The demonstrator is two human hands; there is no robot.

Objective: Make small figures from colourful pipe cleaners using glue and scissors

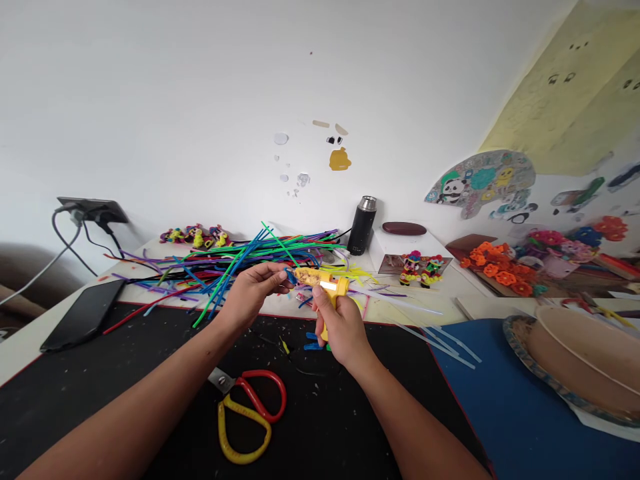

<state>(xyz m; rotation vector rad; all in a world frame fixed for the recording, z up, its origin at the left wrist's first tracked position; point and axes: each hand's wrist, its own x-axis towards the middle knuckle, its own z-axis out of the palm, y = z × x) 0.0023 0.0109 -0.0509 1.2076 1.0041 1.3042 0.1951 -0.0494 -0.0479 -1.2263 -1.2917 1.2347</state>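
The right hand (345,327) grips a yellow glue gun (336,285). The left hand (256,291) pinches a blue piece (291,275) by the gun's front. Scissors (247,395) lie on the mat (330,420).

Red-and-yellow looped metal scissors (254,399) are lying on that flat black mat (325,427); thin multicoloured stems (240,259) are sprawling behind them, right of a rectangular black phone (83,313).

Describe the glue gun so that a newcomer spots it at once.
Start from the black mat in the foreground and look up to its far edge. There, the right hand grips the glue gun, whose front end points at the left hand. It is chunky, mostly yellow and pistol-shaped, unlike the thin, many-coloured stems heaped behind.
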